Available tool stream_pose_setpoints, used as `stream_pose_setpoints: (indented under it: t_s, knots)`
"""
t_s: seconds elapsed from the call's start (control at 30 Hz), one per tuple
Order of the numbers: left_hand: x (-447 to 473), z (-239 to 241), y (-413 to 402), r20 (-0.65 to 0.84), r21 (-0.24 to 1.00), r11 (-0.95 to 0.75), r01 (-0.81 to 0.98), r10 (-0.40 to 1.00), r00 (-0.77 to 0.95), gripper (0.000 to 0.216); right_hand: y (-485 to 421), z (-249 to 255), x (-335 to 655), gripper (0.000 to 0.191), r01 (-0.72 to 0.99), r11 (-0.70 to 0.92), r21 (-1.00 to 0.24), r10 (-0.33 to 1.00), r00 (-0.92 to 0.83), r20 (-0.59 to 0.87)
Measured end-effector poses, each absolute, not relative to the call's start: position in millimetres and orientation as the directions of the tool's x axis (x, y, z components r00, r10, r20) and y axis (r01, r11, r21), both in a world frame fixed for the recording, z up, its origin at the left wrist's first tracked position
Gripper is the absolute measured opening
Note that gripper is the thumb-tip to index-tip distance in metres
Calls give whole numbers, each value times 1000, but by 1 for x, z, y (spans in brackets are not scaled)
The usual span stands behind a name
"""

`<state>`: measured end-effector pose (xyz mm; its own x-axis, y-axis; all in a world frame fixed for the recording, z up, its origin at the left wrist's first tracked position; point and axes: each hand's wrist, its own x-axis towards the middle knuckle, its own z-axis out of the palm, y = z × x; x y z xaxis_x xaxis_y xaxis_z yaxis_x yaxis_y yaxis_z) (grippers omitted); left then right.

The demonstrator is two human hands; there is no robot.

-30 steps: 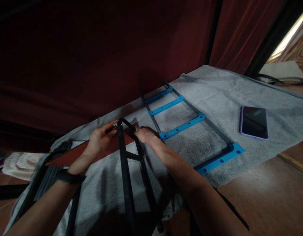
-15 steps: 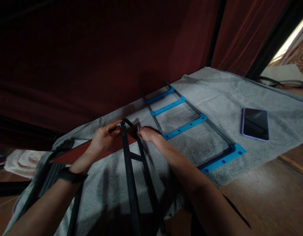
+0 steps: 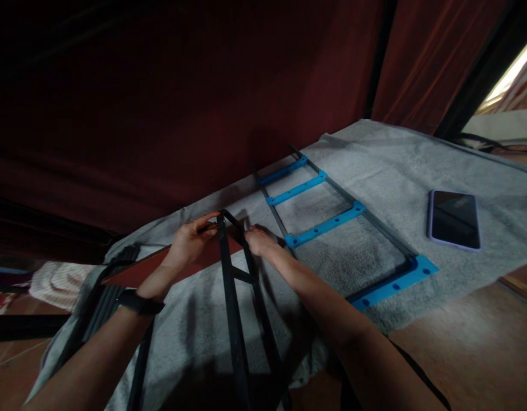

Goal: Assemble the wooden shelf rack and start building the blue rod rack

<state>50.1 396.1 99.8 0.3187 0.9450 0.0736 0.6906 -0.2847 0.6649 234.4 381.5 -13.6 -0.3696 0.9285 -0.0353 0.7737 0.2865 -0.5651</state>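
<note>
A narrow black metal frame [image 3: 230,302] with a crossbar stands tilted before me, its bent top end between my hands. My left hand [image 3: 189,242] is closed in a pinch at the top left corner, around something small and dark that I cannot make out. On the other side, my right hand [image 3: 261,241] is closed against the right rail near the top, its fingertips partly hidden. Behind the frame and under my left wrist lies a flat red-brown board [image 3: 139,274]. To the right, a ladder-like piece with dark rails and bright blue crossbars [image 3: 327,224] lies flat.
A grey cloth [image 3: 400,165] covers the work surface. A phone in a purple case [image 3: 455,220] lies at the right. Several dark tubes [image 3: 103,302] lie at the left, beside my forearm. A dark red curtain [image 3: 182,114] hangs along the back.
The whole view has shifted slightly, so everything appears a little further right and lower. Both hands keep their places at the top of the black frame.
</note>
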Motion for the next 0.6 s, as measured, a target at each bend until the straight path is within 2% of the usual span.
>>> stream_pose_setpoints:
  t_s: [0.23,0.4,0.6]
  knots:
    - [47,101,398,32,640,-286,713,937,348,59,375,-9,233,39,786,192,-588,969,-246,-13]
    - [49,100,397,46,682,-297,669,930,366,61,370,-8,238,34,786,242,-568,959,-283,17]
    - [53,102,394,71,692,-287,662,940,333,58,368,-9,238,41,832,222,-508,966,-260,-4]
